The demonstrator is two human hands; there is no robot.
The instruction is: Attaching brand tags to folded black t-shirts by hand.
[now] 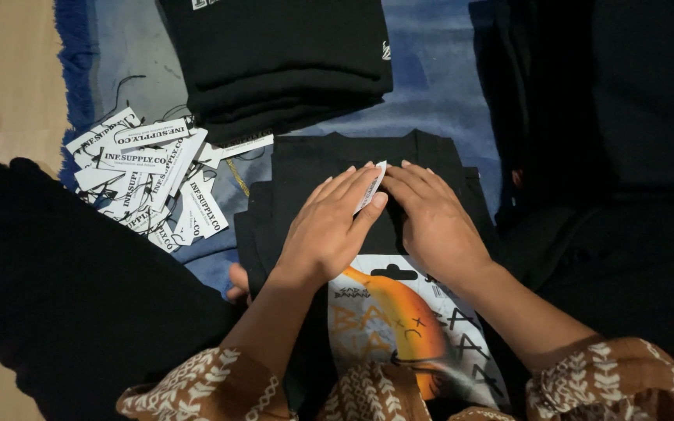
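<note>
Both hands lie flat on the folded black garment (329, 168): my left hand (329, 230) pinches a small white tag (370, 187) between thumb and fingers, while my right hand (434, 222) rests open, holding nothing. I see the tag's long axis tilting away from me, between both hands' fingertips, nearer the left.

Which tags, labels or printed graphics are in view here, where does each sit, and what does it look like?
Small white tag: pinched between left hand and right hand, over the black shirt.
Pile of tags: left, on blue cloth; white rectangles, dark print, strings.
Printed graphic: below the hands; white panel, orange shape, black marks.
</note>
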